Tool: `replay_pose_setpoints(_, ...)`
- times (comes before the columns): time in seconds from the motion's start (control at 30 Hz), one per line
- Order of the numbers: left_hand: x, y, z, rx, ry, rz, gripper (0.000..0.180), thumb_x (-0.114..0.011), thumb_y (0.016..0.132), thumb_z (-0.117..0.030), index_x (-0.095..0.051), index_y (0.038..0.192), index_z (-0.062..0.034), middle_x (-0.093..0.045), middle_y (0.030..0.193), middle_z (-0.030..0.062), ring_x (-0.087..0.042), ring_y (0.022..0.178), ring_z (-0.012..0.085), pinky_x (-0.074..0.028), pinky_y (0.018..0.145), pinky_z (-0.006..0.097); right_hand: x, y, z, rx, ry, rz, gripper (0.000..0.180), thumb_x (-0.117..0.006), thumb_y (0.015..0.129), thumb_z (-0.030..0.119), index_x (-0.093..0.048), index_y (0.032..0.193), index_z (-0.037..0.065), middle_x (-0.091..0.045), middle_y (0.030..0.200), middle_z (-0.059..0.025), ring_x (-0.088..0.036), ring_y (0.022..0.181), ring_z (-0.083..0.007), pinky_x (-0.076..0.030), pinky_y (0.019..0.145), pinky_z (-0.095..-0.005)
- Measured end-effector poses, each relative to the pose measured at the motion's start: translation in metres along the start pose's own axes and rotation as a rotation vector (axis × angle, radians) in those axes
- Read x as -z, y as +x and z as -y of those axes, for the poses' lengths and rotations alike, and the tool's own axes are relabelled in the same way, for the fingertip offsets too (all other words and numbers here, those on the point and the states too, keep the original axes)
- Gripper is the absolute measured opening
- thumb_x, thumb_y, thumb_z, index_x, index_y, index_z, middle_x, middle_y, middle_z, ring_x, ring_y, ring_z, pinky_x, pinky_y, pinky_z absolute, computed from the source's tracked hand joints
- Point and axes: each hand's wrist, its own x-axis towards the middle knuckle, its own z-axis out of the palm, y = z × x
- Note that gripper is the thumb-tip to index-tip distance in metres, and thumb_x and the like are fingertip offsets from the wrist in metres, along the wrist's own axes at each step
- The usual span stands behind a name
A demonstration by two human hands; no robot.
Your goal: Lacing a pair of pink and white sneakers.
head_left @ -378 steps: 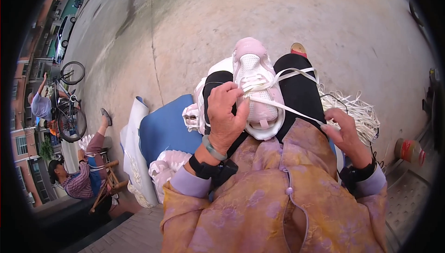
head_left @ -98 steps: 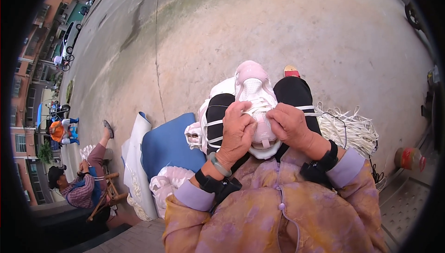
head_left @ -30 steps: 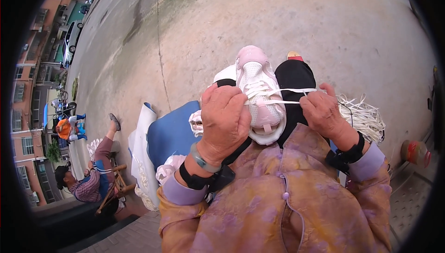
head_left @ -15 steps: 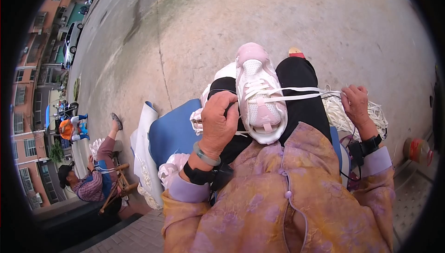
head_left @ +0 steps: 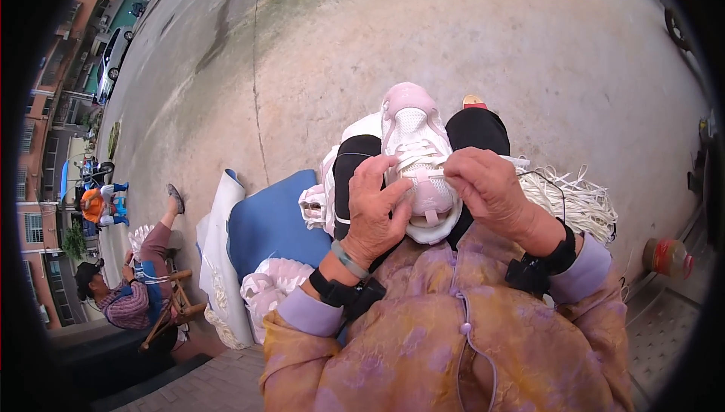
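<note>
Pink/white shoe [head_left: 412, 129] sits btw the knees [head_left: 477, 129], toe by their far edge. L hand [head_left: 371, 202] has bent fingers, R hand [head_left: 489, 189] fingertips bunched; can't tell if either's gripping laces [head_left: 418, 153]. Imo uneven pulling cld tip the shoe sideways.

A pink-and-white sneaker [head_left: 433, 199] (white lace [head_left: 420, 151] threaded) lies sole-down on the lap [head_left: 474, 134], toe outward.

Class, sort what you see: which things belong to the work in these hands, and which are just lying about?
Work:
- pink-and-white sneaker on the lap
- white shoelace, near the fingertips of the left hand and right hand
- heap of white laces, probably

Lying about, seemingly:
- jar
- blue sheet
</note>
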Motion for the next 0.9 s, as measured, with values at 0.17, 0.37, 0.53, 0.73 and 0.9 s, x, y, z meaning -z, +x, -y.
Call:
replay_pose_setpoints(0.17, -0.003, -0.005, -0.006, -0.038, 0.123, 0.021, 0.026, -0.066, 0.066, -0.003, -0.066, 0.092, -0.0083, -0.052, 0.122, 0.0182, -0.048, 0.114, 0.0384, -0.035, 0.096, 0.045, -0.019, -0.006, -0.003, 0.18, -0.308, 0.116, 0.017, -0.06, 0.066, 0.011, -0.058, 0.081, 0.003, -0.053, 0.11, -0.0148, -0.047, 0.113, -0.0336, -0.037, 0.092, -0.0485)
replay_pose_setpoints(0.37, -0.007, -0.006, -0.005, -0.095, 0.254, 0.021, 0.023, -0.065, 0.07, -0.006, -0.065, 0.093, -0.0072, -0.052, 0.125, 0.0175, -0.047, 0.115, 0.0373, -0.034, 0.097, 0.047, -0.019, -0.007, -0.002, 0.335, -0.568, 0.171, 0.016, -0.057, 0.07, 0.014, -0.06, 0.08, 0.002, -0.052, 0.118, -0.0161, -0.041, 0.124, -0.033, -0.031, 0.101, -0.0554)
replay_pose_setpoints(0.53, -0.01, -0.004, -0.007, -0.116, 0.35, 0.016, 0.02, -0.063, 0.073, -0.008, -0.064, 0.093, -0.0068, -0.052, 0.127, 0.0157, -0.046, 0.118, 0.0366, -0.032, 0.098, 0.049, -0.022, -0.006, -0.004, 0.364, -0.597, 0.162, 0.018, -0.057, 0.07, 0.013, -0.062, 0.08, 0.0, -0.052, 0.118, -0.0167, -0.04, 0.126, -0.0336, -0.029, 0.102, -0.0565)
replay_pose_setpoints(0.73, -0.013, -0.004, -0.004, -0.132, 0.401, 0.016, 0.017, -0.06, 0.076, -0.009, -0.064, 0.092, -0.0065, -0.052, 0.128, 0.0144, -0.045, 0.12, 0.0359, -0.029, 0.1, 0.049, -0.027, -0.005, -0.006, 0.346, -0.576, 0.171, 0.018, -0.057, 0.068, 0.01, -0.062, 0.079, -0.002, -0.051, 0.121, -0.0165, -0.04, 0.126, -0.0342, -0.027, 0.104, -0.0557)
replay_pose_setpoints(0.9, -0.013, -0.004, -0.003, -0.122, 0.385, 0.015, 0.017, -0.059, 0.075, -0.008, -0.064, 0.091, -0.0055, -0.052, 0.128, 0.0145, -0.046, 0.12, 0.0358, -0.03, 0.1, 0.048, -0.025, -0.006, -0.009, 0.349, -0.595, 0.196, 0.018, -0.056, 0.07, 0.013, -0.062, 0.08, -0.002, -0.052, 0.119, -0.0175, -0.04, 0.126, -0.0344, -0.029, 0.102, -0.056)
